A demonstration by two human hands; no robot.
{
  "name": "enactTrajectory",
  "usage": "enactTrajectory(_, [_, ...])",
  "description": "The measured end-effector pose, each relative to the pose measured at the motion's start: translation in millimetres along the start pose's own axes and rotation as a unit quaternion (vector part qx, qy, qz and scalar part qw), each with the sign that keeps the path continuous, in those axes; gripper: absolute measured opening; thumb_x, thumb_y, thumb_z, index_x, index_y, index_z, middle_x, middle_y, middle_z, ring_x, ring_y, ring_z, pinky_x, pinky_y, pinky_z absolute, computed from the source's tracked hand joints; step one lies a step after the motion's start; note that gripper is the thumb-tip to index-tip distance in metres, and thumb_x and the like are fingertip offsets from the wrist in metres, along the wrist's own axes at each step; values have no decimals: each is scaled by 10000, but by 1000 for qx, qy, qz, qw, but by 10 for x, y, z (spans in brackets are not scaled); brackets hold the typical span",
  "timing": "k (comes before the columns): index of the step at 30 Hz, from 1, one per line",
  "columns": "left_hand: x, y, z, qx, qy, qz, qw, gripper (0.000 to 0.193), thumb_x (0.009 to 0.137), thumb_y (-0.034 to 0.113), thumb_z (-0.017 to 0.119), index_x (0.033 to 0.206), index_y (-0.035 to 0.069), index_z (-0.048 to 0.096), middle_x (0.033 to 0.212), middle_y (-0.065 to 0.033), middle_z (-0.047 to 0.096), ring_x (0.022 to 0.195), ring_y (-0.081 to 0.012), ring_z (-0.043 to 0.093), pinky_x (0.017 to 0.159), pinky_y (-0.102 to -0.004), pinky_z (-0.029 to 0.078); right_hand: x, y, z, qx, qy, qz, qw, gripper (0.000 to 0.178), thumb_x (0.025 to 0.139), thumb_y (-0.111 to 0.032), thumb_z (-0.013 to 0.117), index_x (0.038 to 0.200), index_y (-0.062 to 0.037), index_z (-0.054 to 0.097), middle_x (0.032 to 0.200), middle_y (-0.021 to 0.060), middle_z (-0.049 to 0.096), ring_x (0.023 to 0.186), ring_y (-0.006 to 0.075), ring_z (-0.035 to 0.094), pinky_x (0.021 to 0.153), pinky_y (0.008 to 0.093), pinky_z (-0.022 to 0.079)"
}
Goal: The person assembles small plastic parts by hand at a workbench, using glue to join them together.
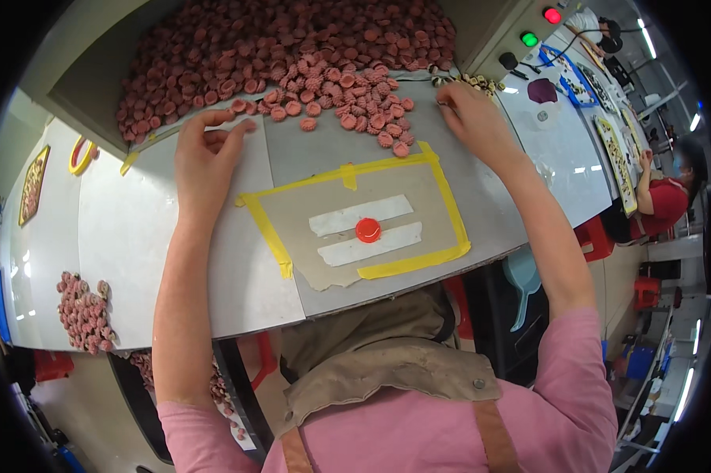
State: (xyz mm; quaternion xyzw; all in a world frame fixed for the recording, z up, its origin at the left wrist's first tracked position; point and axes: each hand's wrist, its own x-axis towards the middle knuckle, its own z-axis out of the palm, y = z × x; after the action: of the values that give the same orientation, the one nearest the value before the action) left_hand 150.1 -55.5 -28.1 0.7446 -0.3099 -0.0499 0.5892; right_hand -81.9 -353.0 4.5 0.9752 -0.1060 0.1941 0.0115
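A big heap of small pink, ridged, cup-shaped pieces (pixel 284 55) fills the far side of the table, with a loose spill of them coming toward me. At the spill's left edge is my left hand (pixel 205 154), fingers curled, thumb and forefinger apart. My right hand (pixel 475 122) is to the right of the spill, fingers bent and slightly apart, close to a few small dark-and-cream pieces (pixel 481 82). I make out nothing held in either hand. Between my forearms, a red round cap-like piece (pixel 368 230) lies on a grey sheet (pixel 292 205) edged with yellow tape.
More pink pieces (pixel 85 311) lie at the table's left front edge. A yellow tape roll (pixel 81 155) sits far left. A housing with red and green lights (pixel 529 39) rises at the back right. At right, a co-worker in red (pixel 664 197) sits by trays (pixel 617 162).
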Motion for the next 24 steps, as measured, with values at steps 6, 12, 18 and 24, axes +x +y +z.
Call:
enactTrajectory(6, [-101,62,-21,72,21,31,997,225,854,87,634,1069,26,609,968,-55,623,798,-127,576,708,-263,481,-350,-729,-649,234,-105,75,964,182,852,-34,588,1033,-19,599,985,111,575,881,264,600,782,328,484])
enactTrajectory(12, [-52,-22,26,226,-50,173,957,217,840,123,648,1042,45,642,980,-93,616,872,-215,586,730,-320,484,-587,-1010,-454,199,-151,-10,968,221,852,-17,581,1068,-41,615,995,106,574,906,261,588,783,326,480])
enactTrajectory(18, [-169,150,81,105,-39,133,985,158,864,119,615,987,28,652,982,-112,610,872,-278,587,755,-350,483,-639,-1048,-433,293,-123,78,945,290,849,-2,583,1136,-39,579,1025,111,570,892,229,597,790,323,486])
enactTrajectory(24, [-213,219,168,175,-142,190,956,133,860,75,618,982,33,650,953,-92,619,801,-264,597,706,-327,486,-708,-1027,-443,325,-86,120,934,284,857,-7,587,1139,-30,574,1046,114,574,889,203,608,786,315,496])
